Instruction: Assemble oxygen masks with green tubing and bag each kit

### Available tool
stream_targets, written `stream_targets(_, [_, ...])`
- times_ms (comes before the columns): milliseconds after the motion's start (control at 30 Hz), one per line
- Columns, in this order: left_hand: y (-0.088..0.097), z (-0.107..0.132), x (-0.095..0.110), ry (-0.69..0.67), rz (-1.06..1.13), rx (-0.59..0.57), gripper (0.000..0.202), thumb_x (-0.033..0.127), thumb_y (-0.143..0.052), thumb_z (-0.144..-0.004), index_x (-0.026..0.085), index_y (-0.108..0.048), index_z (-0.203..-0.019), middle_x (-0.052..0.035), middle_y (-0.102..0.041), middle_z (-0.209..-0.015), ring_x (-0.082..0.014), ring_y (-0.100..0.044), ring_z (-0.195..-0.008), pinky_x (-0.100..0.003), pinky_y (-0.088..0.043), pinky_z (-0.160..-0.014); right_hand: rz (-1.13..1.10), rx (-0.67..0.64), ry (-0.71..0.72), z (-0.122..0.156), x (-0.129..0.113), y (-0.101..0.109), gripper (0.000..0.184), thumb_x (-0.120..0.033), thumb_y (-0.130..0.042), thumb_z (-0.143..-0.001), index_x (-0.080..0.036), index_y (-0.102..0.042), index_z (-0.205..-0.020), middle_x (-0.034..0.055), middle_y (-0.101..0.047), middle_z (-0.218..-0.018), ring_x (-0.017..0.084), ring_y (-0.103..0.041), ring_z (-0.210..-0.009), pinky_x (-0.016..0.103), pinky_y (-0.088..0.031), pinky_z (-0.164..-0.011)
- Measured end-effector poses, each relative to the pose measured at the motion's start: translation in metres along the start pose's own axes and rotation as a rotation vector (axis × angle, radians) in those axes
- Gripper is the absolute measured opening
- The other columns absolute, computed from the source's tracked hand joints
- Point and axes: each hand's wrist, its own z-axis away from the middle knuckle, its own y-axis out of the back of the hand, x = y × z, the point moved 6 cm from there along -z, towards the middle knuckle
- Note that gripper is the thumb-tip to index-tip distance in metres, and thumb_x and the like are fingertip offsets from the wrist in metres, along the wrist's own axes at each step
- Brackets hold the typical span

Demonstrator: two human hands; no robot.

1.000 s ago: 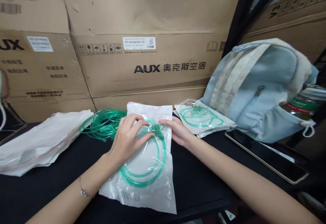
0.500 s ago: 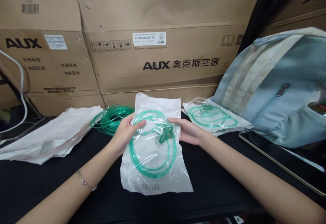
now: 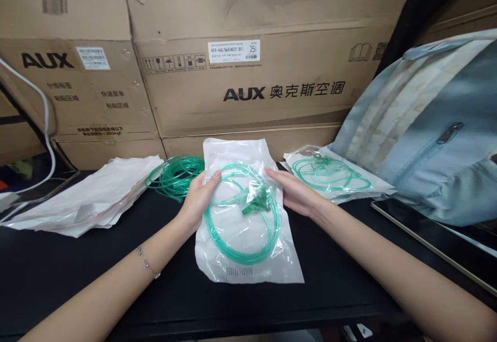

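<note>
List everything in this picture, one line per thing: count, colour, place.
held pouch: one, clear and white, centre, between both hands
green tubing: one coil, green, inside the held pouch
loose tubing: one bundle, green, on the table behind the left hand
filled pouches: at least one, clear with green tubing, right of the held pouch
flat pouches: one stack, white, table's left side
cardboard boxes: several, brown, stacked behind the table
backpack: one, pale blue, right
tablet: one, black with a gold rim, front right
cable: one, white, far left
table: one, black
bracelet: one, silver, left wrist
left hand: grips the pouch's left edge
right hand: grips its right edge
</note>
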Motion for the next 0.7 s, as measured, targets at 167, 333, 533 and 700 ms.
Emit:
stream_targets(167, [0.001, -0.005, -0.006, 0.028, 0.089, 0.036, 0.040, 0.047, -0.068, -0.062, 0.013, -0.065, -0.083, -0.0054, -0.069, -0.071, -0.0189, -0.064, -0.067, -0.026, -0.048, -0.061, -0.012, 0.155, 0.150, -0.005, -0.005, 0.009, 0.029, -0.034, -0.046, -0.087, -0.012, -0.065, -0.084, 0.0063, -0.069, -0.070, 0.016, -0.065, -0.069, 0.024, -0.053, -0.064])
stream_targets(333, [-0.001, -0.007, -0.010, 0.031, 0.162, 0.043, 0.043, 0.050, -0.070, -0.057, 0.014, -0.064, -0.080, -0.0038, -0.068, -0.071, -0.0183, -0.064, -0.069, -0.026, -0.049, -0.064, -0.039, 0.190, 0.145, -0.006, -0.001, 0.007, 0.033, -0.036, -0.040, -0.090, -0.013, -0.063, -0.094, 0.0063, -0.070, -0.074, 0.018, -0.066, -0.076, 0.027, -0.053, -0.070])
stream_targets(533, [0.014, -0.006, -0.011, -0.016, 0.116, 0.188, 0.041, 0.049, -0.070, -0.058, 0.013, -0.064, -0.076, -0.0023, -0.067, -0.070, -0.0161, -0.062, -0.069, -0.022, -0.046, -0.062, -0.033, 0.015, 0.078, -0.009, 0.006, 0.006, 0.019, -0.025, -0.051, -0.085, -0.012, -0.064, -0.090, 0.0039, -0.070, -0.070, 0.013, -0.065, -0.064, 0.023, -0.053, -0.067])
stream_targets(700, [0.011, -0.002, -0.017, 0.104, 0.175, 0.163, 0.036, 0.045, -0.068, -0.063, 0.013, -0.063, -0.080, -0.0023, -0.066, -0.065, -0.0183, -0.063, -0.065, -0.026, -0.048, -0.060, -0.032, -0.026, 0.065, -0.013, 0.014, 0.008, 0.012, -0.019, -0.057, -0.080, -0.011, -0.066, -0.080, 0.0041, -0.069, -0.068, 0.011, -0.063, -0.058, 0.021, -0.052, -0.063])
